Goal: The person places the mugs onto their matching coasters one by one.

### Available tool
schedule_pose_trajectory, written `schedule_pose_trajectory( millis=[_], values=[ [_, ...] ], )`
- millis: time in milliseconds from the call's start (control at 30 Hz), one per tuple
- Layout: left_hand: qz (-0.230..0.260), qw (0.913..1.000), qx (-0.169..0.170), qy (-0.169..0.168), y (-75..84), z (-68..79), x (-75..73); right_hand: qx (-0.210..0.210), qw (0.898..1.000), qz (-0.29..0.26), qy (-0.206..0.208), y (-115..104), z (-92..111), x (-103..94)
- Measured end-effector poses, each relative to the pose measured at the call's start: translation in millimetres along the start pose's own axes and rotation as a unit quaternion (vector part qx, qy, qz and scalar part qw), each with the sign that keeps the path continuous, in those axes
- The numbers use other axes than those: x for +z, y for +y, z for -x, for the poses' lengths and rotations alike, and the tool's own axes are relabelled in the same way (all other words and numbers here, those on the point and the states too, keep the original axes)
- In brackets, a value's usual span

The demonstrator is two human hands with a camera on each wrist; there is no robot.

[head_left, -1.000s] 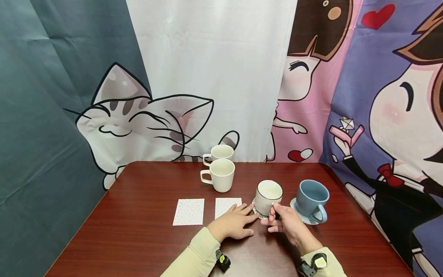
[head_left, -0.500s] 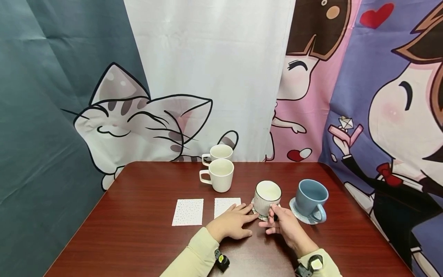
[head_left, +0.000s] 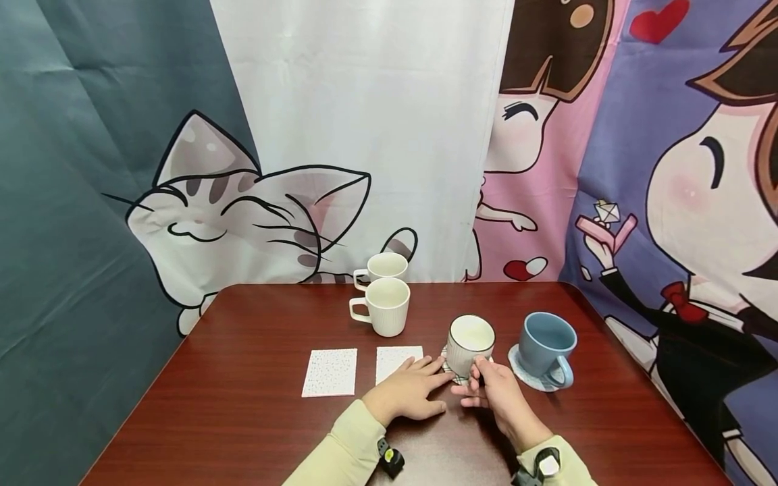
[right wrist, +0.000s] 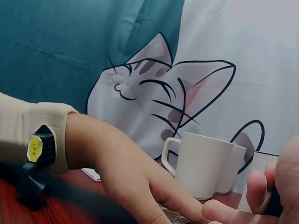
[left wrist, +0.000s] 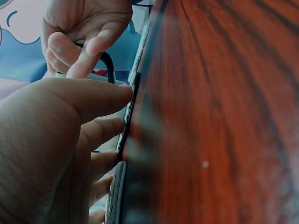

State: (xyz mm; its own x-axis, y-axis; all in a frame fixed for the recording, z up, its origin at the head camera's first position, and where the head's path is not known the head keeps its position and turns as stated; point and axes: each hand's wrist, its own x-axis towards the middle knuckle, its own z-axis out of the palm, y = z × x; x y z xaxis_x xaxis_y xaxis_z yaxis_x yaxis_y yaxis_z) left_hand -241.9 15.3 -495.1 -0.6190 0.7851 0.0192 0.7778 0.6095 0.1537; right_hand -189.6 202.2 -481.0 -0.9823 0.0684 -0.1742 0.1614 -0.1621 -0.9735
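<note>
A ribbed white mug with a dark rim (head_left: 464,349) stands upright over a plaid coaster (head_left: 457,381). My right hand (head_left: 509,399) pinches its dark handle between thumb and index finger, the other fingers stretched loosely to the left. My left hand (head_left: 408,391) lies palm down with fingers spread. Its index fingertip touches the plaid coaster's left edge, while other fingers cover part of a white speckled square coaster (head_left: 390,362). In the left wrist view, the left fingertips (left wrist: 122,95) press at the coasters' edges. The right wrist view shows the left hand (right wrist: 126,172) reaching low across the table.
To the right, a blue mug (head_left: 543,347) sits on a round pale coaster (head_left: 521,371). Another speckled square coaster (head_left: 330,372) lies at left. Two plain white mugs, a nearer one (head_left: 389,314) and a farther one (head_left: 389,265), stand at the back. A cartoon curtain (head_left: 377,121) hangs behind.
The right wrist has drifted slightly left while the hand keeps its pinch on the mug handle. The left hand and the other things stay put; the head view has shifted a little.
</note>
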Motion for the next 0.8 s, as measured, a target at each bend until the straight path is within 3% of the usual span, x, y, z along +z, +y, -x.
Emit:
schedule_pose_trajectory(
  millis=[800],
  values=[
    [0.006,0.9999,0.007,0.01,0.1,0.3,3.4,-0.003,1.0,0.007,0.008,-0.8,3.1,-0.2]
  ],
)
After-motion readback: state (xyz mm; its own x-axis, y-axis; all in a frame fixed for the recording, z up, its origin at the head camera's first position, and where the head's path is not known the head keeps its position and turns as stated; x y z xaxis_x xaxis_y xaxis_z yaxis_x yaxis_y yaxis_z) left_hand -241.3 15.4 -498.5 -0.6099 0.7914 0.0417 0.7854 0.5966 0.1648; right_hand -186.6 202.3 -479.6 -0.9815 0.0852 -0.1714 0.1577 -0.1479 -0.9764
